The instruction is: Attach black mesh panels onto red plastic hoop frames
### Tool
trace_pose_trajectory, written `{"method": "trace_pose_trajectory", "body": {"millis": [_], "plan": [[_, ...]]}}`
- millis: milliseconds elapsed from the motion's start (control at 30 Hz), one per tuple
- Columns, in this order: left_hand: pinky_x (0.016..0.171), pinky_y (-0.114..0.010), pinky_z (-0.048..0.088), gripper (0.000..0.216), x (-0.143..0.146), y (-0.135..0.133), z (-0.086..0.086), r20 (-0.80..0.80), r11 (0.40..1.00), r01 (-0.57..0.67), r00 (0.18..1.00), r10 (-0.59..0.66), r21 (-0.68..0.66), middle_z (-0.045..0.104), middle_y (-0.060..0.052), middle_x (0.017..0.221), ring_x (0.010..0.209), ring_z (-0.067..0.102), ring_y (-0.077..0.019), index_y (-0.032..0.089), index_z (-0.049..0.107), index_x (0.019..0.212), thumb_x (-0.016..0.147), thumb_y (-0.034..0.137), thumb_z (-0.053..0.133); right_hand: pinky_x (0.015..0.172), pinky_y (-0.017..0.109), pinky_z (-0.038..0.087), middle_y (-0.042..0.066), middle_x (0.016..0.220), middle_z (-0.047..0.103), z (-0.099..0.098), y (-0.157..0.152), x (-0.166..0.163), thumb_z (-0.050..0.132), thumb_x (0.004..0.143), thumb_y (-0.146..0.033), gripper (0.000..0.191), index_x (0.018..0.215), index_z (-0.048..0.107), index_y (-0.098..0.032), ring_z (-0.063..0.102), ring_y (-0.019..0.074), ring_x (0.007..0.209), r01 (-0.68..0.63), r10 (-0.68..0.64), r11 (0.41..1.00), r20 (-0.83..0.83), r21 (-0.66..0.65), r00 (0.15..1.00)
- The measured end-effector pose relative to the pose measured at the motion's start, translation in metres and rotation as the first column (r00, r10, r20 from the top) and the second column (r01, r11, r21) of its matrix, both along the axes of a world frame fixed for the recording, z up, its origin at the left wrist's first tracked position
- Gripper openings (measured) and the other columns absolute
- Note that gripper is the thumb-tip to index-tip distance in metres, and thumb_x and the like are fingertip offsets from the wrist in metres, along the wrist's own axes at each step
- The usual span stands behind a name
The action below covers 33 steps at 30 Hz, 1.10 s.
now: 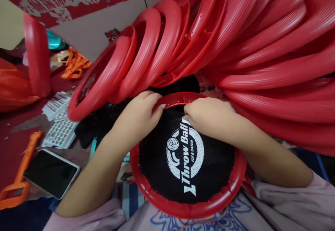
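Note:
A red plastic ring [146,185] rests against my front, filled with a black net [157,157] printed with white "Throw Ball" lettering. Small hooks along the ring's inner edge catch the net around the near side. My left hand [146,110] grips the ring's far left rim, thumb on the inner edge. Close beside it, my right hand [201,114] is closed at the far right rim and pinches the net's edge. Between the two hands, part of the far rim shows bare inner plastic. My right fingertips are partly hidden.
Several red rings [274,70] are stacked beyond and right of my hands. Further left lie a tablet-like dark-screened device [53,171], an orange plastic handle [19,182], white trays of small parts [59,133] and orange pieces [74,63]. A printed carton [83,32] stands behind.

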<state>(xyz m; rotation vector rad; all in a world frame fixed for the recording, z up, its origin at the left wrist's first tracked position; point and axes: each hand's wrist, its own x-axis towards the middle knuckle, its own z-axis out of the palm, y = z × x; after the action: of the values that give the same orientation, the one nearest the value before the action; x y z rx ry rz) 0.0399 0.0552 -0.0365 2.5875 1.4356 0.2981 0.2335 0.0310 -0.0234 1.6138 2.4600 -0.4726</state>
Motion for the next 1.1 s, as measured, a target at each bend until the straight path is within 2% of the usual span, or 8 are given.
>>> {"method": "trace_pose_trajectory", "body": {"millis": [133, 200, 300, 467, 633, 800, 967, 1100], "plan": [[0.088, -0.034, 0.053, 0.020, 0.000, 0.006, -0.015, 0.209, 0.999, 0.011, 0.978, -0.004, -0.033, 0.069, -0.009, 0.102, 0.095, 0.065, -0.0211, 0.012, 0.068, 0.097, 0.091, 0.021, 0.052, 0.062, 0.034, 0.048, 0.011, 0.092, 0.074, -0.002, 0.002, 0.005, 0.050, 0.088, -0.018, 0.026, 0.105, 0.069, -0.017, 0.070, 0.0285, 0.084, 0.038, -0.037, 0.999, -0.059, 0.029, 0.998], [0.090, -0.033, 0.052, 0.016, -0.003, 0.007, -0.025, 0.314, 0.999, 0.038, 0.949, -0.030, -0.020, 0.069, -0.009, 0.105, 0.098, 0.065, -0.0199, 0.013, 0.067, 0.093, 0.090, 0.022, 0.054, 0.065, 0.034, 0.047, 0.009, 0.094, 0.074, -0.001, 0.003, 0.008, 0.046, 0.087, -0.013, 0.031, 0.109, 0.067, -0.018, 0.070, 0.0274, 0.084, -0.008, 0.013, 0.998, -0.090, 0.055, 0.996], [0.092, -0.033, 0.052, 0.015, -0.007, 0.008, -0.034, 0.395, 0.994, 0.107, 0.915, -0.086, -0.031, 0.067, -0.011, 0.112, 0.102, 0.064, -0.0199, 0.013, 0.067, 0.092, 0.089, 0.024, 0.057, 0.073, 0.035, 0.048, 0.005, 0.102, 0.073, 0.003, 0.004, 0.015, 0.047, 0.087, -0.015, 0.034, 0.114, 0.066, -0.023, 0.069, 0.0248, 0.090, -0.094, 0.114, 0.990, -0.196, 0.107, 0.974], [0.098, -0.035, 0.050, 0.017, -0.012, 0.009, -0.036, 0.429, 0.988, 0.157, 0.893, -0.136, -0.012, 0.066, -0.014, 0.118, 0.110, 0.063, -0.0232, 0.011, 0.072, 0.091, 0.085, 0.023, 0.060, 0.076, 0.034, 0.047, 0.003, 0.098, 0.072, 0.003, 0.012, 0.023, 0.047, 0.087, -0.019, 0.034, 0.107, 0.074, -0.025, 0.066, 0.0212, 0.089, -0.133, 0.158, 0.984, -0.234, 0.120, 0.959], [0.096, -0.033, 0.050, 0.014, -0.011, 0.011, -0.036, 0.466, 0.991, 0.116, 0.882, -0.069, -0.072, 0.068, -0.011, 0.114, 0.107, 0.065, -0.0204, 0.013, 0.072, 0.085, 0.087, 0.021, 0.060, 0.076, 0.033, 0.047, 0.005, 0.092, 0.070, -0.005, 0.018, 0.024, 0.047, 0.086, -0.018, 0.034, 0.102, 0.076, -0.021, 0.063, 0.0199, 0.086, -0.142, 0.173, 0.981, -0.265, 0.132, 0.949], [0.097, -0.034, 0.049, 0.014, -0.010, 0.012, -0.034, 0.452, 0.987, 0.127, 0.889, -0.070, -0.098, 0.066, -0.011, 0.116, 0.109, 0.063, -0.0206, 0.014, 0.068, 0.082, 0.088, 0.021, 0.057, 0.076, 0.030, 0.047, 0.006, 0.093, 0.070, -0.006, 0.019, 0.024, 0.047, 0.085, -0.017, 0.035, 0.105, 0.076, -0.019, 0.063, 0.0185, 0.086, -0.127, 0.166, 0.982, -0.318, 0.139, 0.933], [0.088, -0.035, 0.051, 0.015, -0.007, 0.011, -0.036, 0.359, 0.997, 0.038, 0.933, -0.011, -0.069, 0.068, -0.009, 0.105, 0.098, 0.064, -0.0204, 0.017, 0.057, 0.079, 0.091, 0.021, 0.049, 0.077, 0.031, 0.046, 0.007, 0.096, 0.070, -0.008, 0.020, 0.023, 0.046, 0.085, -0.017, 0.037, 0.109, 0.075, -0.018, 0.063, 0.0194, 0.088, -0.104, 0.155, 0.980, -0.318, 0.170, 0.935], [0.086, -0.037, 0.051, 0.012, -0.003, 0.013, -0.041, 0.317, 1.000, -0.017, 0.948, 0.020, -0.013, 0.068, -0.011, 0.106, 0.096, 0.064, -0.0213, 0.018, 0.053, 0.078, 0.090, 0.020, 0.049, 0.069, 0.029, 0.041, 0.004, 0.094, 0.069, -0.015, 0.021, 0.020, 0.046, 0.088, -0.020, 0.039, 0.114, 0.074, -0.027, 0.062, 0.0185, 0.084, -0.083, 0.130, 0.980, -0.266, 0.179, 0.955]]}}
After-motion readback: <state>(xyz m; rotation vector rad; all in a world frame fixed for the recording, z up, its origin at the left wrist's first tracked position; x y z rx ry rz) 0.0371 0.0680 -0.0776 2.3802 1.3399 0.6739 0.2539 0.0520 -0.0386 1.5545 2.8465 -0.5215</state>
